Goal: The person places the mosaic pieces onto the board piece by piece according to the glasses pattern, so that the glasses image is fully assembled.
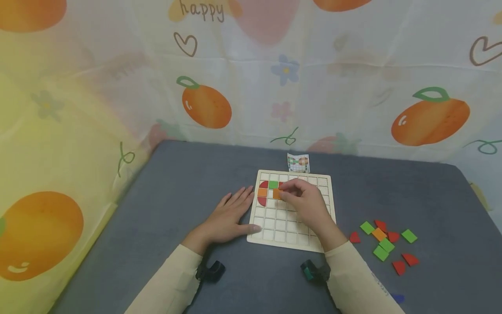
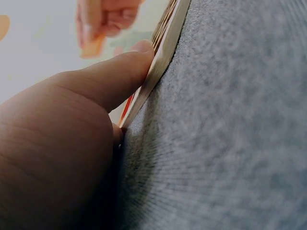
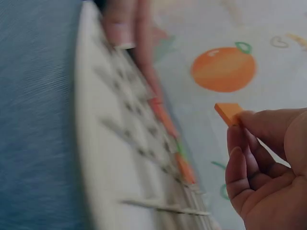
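My right hand (image 1: 309,204) pinches an orange square tile (image 3: 227,112) between thumb and fingertips. It holds the tile above the upper left part of a wooden grid board (image 1: 270,236). Spread out along the board's left side, my left hand (image 1: 225,220) has its thumb touching the edge, as the left wrist view shows. In the grid sit two red quarter-round tiles (image 1: 262,201), an orange square (image 1: 262,192) and a green square (image 1: 273,185). Another red piece at the top is partly hidden by my right fingers.
Loose green, red and orange tiles (image 1: 386,245) are scattered right of the board. A small printed pattern card (image 1: 298,163) stands behind it. A blue object (image 1: 398,298) lies near my right sleeve. A fruit-printed cloth (image 1: 251,87) hangs behind the grey table (image 1: 188,174).
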A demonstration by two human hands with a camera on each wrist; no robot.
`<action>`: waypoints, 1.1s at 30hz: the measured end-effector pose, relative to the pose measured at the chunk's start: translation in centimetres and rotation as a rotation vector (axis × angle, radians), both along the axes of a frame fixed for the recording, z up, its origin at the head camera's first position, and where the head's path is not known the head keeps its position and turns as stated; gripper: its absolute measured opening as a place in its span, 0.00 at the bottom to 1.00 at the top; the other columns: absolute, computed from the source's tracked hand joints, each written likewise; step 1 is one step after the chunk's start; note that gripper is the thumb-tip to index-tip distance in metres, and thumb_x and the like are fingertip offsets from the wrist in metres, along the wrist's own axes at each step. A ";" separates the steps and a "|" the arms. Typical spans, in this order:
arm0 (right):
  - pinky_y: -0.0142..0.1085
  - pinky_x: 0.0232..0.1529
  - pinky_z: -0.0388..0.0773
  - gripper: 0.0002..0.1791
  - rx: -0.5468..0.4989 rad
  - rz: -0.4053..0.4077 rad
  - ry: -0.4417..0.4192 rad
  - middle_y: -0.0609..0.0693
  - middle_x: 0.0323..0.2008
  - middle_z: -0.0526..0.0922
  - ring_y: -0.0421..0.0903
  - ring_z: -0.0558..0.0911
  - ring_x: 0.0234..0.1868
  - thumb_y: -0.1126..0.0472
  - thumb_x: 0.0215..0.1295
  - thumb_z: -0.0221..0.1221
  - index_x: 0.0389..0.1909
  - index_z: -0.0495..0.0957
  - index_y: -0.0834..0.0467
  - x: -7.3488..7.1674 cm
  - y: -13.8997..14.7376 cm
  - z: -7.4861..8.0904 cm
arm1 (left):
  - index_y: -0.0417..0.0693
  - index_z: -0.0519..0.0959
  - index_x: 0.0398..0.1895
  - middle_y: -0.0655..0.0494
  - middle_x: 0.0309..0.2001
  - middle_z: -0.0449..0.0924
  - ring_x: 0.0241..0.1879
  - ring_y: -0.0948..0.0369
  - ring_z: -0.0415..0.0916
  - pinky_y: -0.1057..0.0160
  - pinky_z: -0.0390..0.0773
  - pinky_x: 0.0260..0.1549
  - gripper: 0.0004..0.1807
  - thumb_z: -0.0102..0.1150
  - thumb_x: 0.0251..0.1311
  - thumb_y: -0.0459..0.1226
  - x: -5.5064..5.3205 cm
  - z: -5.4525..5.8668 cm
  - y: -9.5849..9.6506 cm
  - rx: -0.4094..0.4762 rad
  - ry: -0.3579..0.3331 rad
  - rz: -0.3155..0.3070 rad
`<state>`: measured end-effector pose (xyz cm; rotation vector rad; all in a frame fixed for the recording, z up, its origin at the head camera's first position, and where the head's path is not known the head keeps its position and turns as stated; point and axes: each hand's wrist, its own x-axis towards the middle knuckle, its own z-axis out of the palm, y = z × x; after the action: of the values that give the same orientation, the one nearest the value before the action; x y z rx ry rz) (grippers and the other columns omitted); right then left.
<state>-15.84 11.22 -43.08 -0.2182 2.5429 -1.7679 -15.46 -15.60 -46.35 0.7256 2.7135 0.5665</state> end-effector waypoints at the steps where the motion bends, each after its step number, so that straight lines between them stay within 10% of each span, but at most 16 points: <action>1: 0.45 0.47 0.78 0.05 0.014 -0.004 -0.004 0.48 0.43 0.89 0.51 0.83 0.42 0.63 0.75 0.70 0.47 0.90 0.57 -0.1 -0.3 -0.5 | 0.48 0.47 0.90 0.57 0.89 0.39 0.86 0.57 0.30 0.43 0.33 0.80 0.59 0.56 0.70 0.71 0.0 0.0 0.0 0.005 0.002 -0.003; 33: 0.46 0.49 0.83 0.11 0.152 0.040 0.088 0.46 0.48 0.85 0.46 0.83 0.44 0.63 0.76 0.68 0.55 0.88 0.55 0.5 -1.6 -3.7 | 0.47 0.47 0.90 0.57 0.89 0.38 0.86 0.57 0.30 0.43 0.32 0.80 0.59 0.56 0.71 0.71 0.0 -0.1 0.0 -0.006 0.017 -0.011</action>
<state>-15.31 9.60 -46.74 -0.3449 2.6979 -1.5764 -15.43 -15.57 -46.43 0.7471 2.7238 0.5518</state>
